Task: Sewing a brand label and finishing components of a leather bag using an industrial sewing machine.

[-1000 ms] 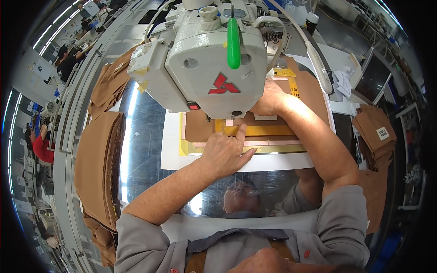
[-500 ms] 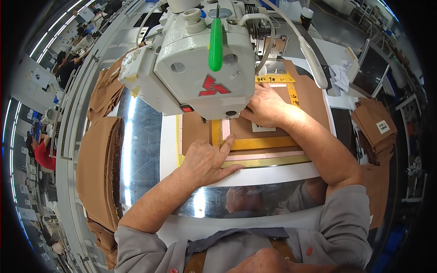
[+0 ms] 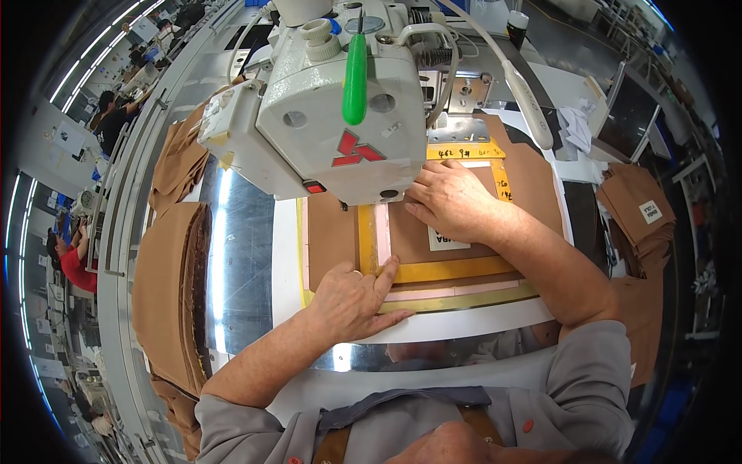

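My left hand [image 3: 346,305] lies with its index finger stretched onto the corner of a yellow template frame [image 3: 456,270] and its thumb out along the near edge. Brown fabric [image 3: 533,174] is spread under and around this frame, on a white sheet [image 3: 495,317]. My right hand [image 3: 457,203] rests on the brown fabric inside the frame, fingers spread toward its far bar, beside a white label [image 3: 448,243] partly covered by the hand. Close over the work stands the white sewing machine head [image 3: 340,124], which hides the fabric behind it.
A green-handled screwdriver [image 3: 355,81] stands at the machine's front. Brown fabric pieces are stacked at left [image 3: 166,290], and more labelled brown pieces [image 3: 638,216] lie at right. A white wand-shaped device [image 3: 525,100] hangs on a cable near a monitor [image 3: 638,116]. Other people work far left.
The yellow frame, fabric and white sheet have slid toward me, out from the machine. Both hands have come nearer along with them, and more of the metal bracket behind shows.
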Tool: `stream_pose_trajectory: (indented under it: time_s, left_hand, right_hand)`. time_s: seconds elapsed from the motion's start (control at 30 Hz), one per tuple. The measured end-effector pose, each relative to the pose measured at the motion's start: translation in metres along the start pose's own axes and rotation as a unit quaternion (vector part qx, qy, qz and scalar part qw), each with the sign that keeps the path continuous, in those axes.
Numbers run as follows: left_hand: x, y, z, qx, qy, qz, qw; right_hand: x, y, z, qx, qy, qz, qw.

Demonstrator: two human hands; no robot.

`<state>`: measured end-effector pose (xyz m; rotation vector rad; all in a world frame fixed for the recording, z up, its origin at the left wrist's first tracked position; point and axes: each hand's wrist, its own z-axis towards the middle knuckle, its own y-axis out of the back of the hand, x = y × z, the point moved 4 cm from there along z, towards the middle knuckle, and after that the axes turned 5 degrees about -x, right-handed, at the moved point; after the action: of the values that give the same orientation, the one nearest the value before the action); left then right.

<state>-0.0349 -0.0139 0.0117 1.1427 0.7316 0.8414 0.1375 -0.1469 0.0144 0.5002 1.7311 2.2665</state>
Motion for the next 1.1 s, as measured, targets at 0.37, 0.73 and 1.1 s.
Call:
stream_pose_trajectory:
  time_s: [0.37,0.73,1.1]
  left_hand:
    - [-0.019,0.006,-0.014,0.018,-0.003,-0.010,1.000]
    - [-0.021,0.019,-0.005,0.036,-0.017,-0.043,0.998]
    - [0.019,-0.006,0.043,-0.056,0.036,-0.052,0.996]
  right_hand:
    - [0.020,-0.002,-0.020,-0.046,0.044,-0.017,0.998]
    - [0.035,-0.001,-0.034,-0.055,0.069,-0.025,0.996]
    - [0.003,0.029,-0.054,-0.091,0.042,0.054,0.994]
